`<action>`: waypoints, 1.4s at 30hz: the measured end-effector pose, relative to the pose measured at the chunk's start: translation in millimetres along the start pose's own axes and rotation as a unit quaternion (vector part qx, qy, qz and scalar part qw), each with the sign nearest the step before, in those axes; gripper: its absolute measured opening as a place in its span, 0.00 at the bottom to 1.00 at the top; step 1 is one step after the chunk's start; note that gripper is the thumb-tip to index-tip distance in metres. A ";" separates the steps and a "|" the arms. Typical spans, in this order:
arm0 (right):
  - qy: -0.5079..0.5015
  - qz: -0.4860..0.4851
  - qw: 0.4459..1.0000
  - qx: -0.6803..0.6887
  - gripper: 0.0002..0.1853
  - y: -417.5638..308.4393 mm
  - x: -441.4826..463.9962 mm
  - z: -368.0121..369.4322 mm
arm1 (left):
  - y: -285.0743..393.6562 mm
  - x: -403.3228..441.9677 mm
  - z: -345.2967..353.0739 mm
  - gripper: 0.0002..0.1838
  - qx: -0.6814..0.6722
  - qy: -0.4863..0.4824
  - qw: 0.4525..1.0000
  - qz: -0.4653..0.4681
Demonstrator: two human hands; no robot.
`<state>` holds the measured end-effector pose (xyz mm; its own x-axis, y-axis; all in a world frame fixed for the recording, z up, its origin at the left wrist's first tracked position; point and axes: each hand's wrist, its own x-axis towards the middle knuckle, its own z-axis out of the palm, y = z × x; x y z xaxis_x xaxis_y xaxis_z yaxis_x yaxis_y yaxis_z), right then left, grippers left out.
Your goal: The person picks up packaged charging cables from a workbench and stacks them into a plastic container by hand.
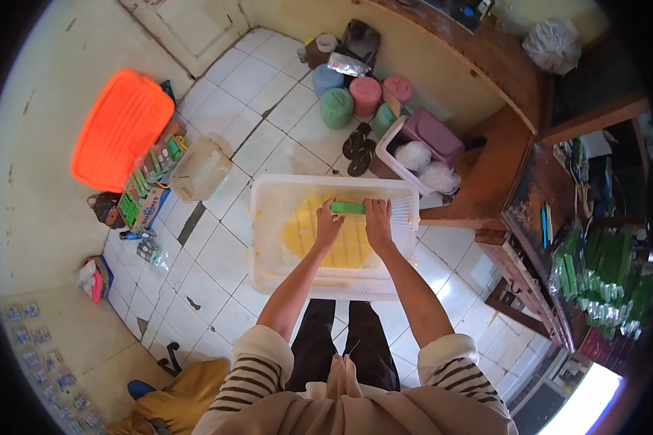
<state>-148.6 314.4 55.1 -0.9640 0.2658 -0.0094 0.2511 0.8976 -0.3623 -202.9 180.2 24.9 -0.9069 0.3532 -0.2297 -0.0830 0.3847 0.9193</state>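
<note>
A green bar-shaped thing [348,208] is held level between my two hands, over a large translucent plastic tub [270,217]. My left hand [328,221] grips its left end, fingers bent round it. At the other end, my right hand [377,217] closes over the bar with the fingers on top. Below them, yellow material [326,246] covers the middle of the tub's bottom; I cannot tell whether it is powder or liquid. Small yellow specks dot the tub's rim.
An orange lid [123,130] leans by the left wall, near a box of green packages [141,196] and a clear bin [201,170]. Several round containers [337,109] stand ahead. At right, a wooden desk [526,188] bears green packs [609,268]. A person [181,399] is at lower left.
</note>
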 end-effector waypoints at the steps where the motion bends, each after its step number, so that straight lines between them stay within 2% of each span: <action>1: 0.042 -0.009 0.999 -0.029 0.25 0.1 0.2 3.5 | -4.3 1.7 3.0 0.33 0.001 0.037 0.999 0.038; 2: 0.084 -0.018 0.995 -0.059 0.24 0.0 -1.7 5.9 | -8.2 3.2 4.8 0.33 0.003 0.025 0.999 0.035; 4: 0.070 0.009 0.994 -0.083 0.23 -7.0 -4.4 -2.3 | 1.6 5.0 3.5 0.27 -0.005 0.035 0.998 -0.048; 6: 0.061 0.032 0.992 -0.105 0.21 -13.5 -5.2 -8.1 | 3.0 4.1 4.3 0.27 0.002 0.038 0.999 -0.035; 11: 0.065 0.097 0.992 0.046 0.28 -21.2 -7.8 -17.5 | 1.9 8.4 16.2 0.29 0.005 0.083 0.997 -0.004; 15: 0.097 0.085 0.989 0.077 0.28 -18.2 -12.6 -6.8 | 16.0 8.7 13.0 0.29 -0.038 0.096 0.994 -0.039; 17: 0.089 0.123 0.984 0.095 0.25 -15.3 -14.5 2.0 | 14.9 8.7 14.6 0.29 -0.042 0.087 0.994 -0.057; 18: 0.088 0.123 0.984 0.095 0.25 -11.8 -15.0 10.6 | 8.2 9.7 19.0 0.29 -0.080 0.116 0.989 -0.033; 20: 0.146 0.215 0.946 0.194 0.21 -2.2 -16.8 33.6 | 2.0 8.7 21.3 0.29 -0.116 0.147 0.982 -0.011; 24: 0.181 0.245 0.914 0.269 0.14 9.1 -8.9 52.9 | 3.4 7.6 13.8 0.26 -0.113 0.092 0.989 -0.017; 25: 0.144 0.378 0.796 0.451 0.14 3.7 -2.9 40.0 | 4.8 7.4 12.4 0.25 -0.124 0.081 0.988 -0.031; 26: 0.097 0.487 0.625 0.602 0.15 -2.7 2.3 27.5 | 6.3 7.8 12.2 0.25 -0.125 0.083 0.988 -0.031; 27: 0.095 0.486 0.627 0.602 0.15 -7.5 5.7 23.0 | 5.2 8.5 13.1 0.24 -0.092 0.105 0.989 -0.052; 29: 0.174 0.533 0.470 0.682 0.21 -17.0 11.6 14.5 | 2.1 10.1 14.3 0.23 -0.060 0.126 0.988 -0.073; 33: 0.195 0.510 0.476 0.689 0.25 3.8 14.2 54.0 | -9.8 14.4 17.2 0.22 -0.038 0.121 0.990 -0.056; 35: 0.177 0.460 0.475 0.729 0.21 19.8 11.2 74.9 | -20.3 16.3 16.6 0.22 -0.040 0.118 0.990 -0.063; 36: 0.178 0.458 0.475 0.730 0.21 21.0 9.2 67.2 | -42.2 20.1 19.7 0.23 -0.108 0.101 0.984 -0.099; 37: 0.160 0.467 0.458 0.739 0.22 20.3 5.5 56.4 | -45.6 20.8 16.8 0.23 -0.175 0.082 0.972 -0.133; 38: 0.142 0.477 0.439 0.749 0.24 16.1 1.7 46.3 | -48.3 19.0 12.5 0.23 -0.174 0.080 0.973 -0.128; 39: 0.147 0.472 0.438 0.751 0.24 13.2 -1.8 41.6 | -43.1 16.9 7.6 0.23 -0.179 0.068 0.968 -0.163; 40: 0.143 0.492 0.408 0.756 0.25 10.7 -5.1 34.8 | -35.9 16.0 3.8 0.24 -0.185 0.056 0.961 -0.196; 41: 0.139 0.511 0.379 0.759 0.26 8.5 -9.1 26.4 | -27.5 14.9 -0.4 0.24 -0.189 0.053 0.962 -0.188; 42: 0.146 0.502 0.382 0.762 0.26 3.8 -13.3 16.3 | -29.3 14.9 -2.5 0.25 -0.168 0.057 0.968 -0.175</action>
<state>-136.3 308.5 38.7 -0.3421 0.4344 -0.8333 -0.0745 -0.8965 -0.4367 -215.0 172.0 -4.6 -0.8372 0.1466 -0.5269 -0.5061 0.1576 0.8480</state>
